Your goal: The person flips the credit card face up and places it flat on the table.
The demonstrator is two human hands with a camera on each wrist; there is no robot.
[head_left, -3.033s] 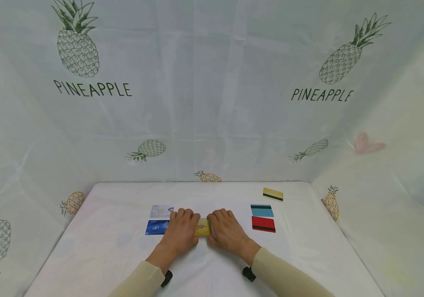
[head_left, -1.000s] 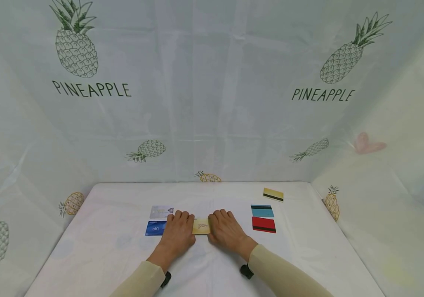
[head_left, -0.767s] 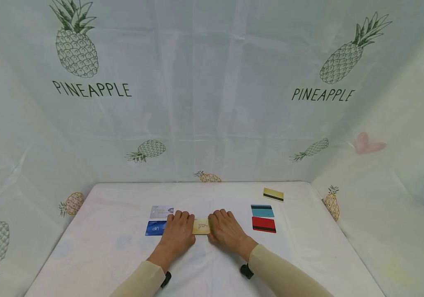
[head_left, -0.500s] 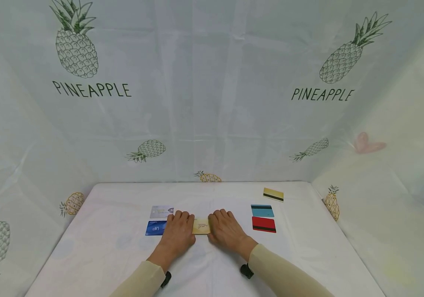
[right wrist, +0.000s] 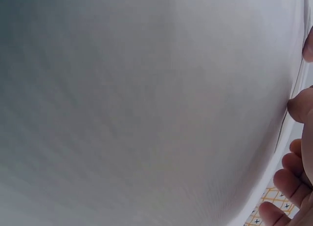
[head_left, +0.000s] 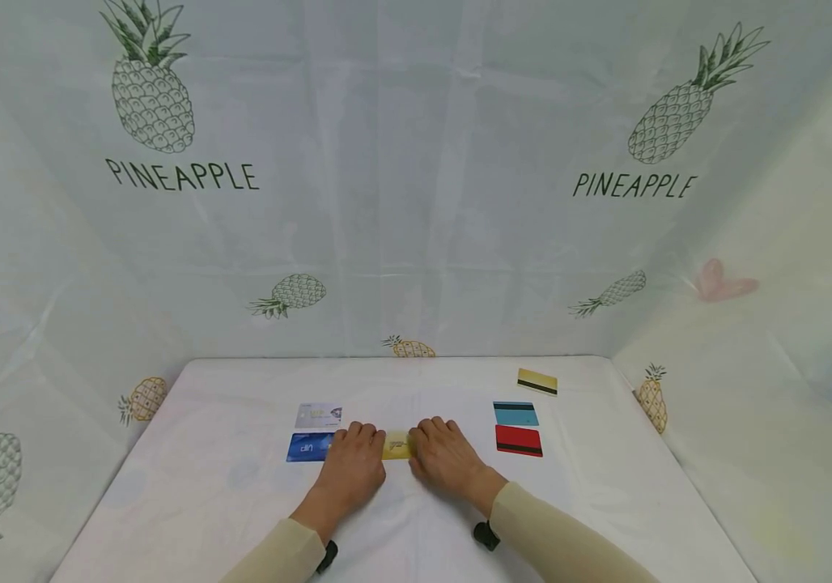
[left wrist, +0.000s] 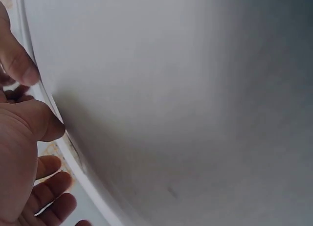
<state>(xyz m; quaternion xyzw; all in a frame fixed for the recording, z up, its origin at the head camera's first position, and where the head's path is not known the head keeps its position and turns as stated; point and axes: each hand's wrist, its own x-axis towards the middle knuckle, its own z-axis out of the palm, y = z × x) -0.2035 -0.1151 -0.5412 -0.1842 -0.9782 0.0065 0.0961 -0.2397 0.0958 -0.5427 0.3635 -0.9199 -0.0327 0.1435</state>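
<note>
A gold card (head_left: 396,445) lies on the white-covered table between my two hands. My left hand (head_left: 354,465) grips its left end, fingers bent over the far side and thumb at the near edge. My right hand (head_left: 448,461) holds the right end the same way. In the left wrist view my left thumb (left wrist: 46,121) sits low by the table surface. The right wrist view has my right thumb (right wrist: 299,104) at the same level. A blue VIP card (head_left: 309,447) is partly covered by my left hand. Just beyond it lies a silver card (head_left: 318,415).
To the right, a light blue card (head_left: 515,413) lies just beyond a red card (head_left: 519,440), both with dark stripes up. Another gold card (head_left: 536,381) rests farther back. A pineapple-print sheet (head_left: 416,202) rises behind the table (head_left: 241,518).
Over the last half second my left hand has shifted slightly right and nearer, baring more of the blue card and covering more of the gold one. The right hand barely moves.
</note>
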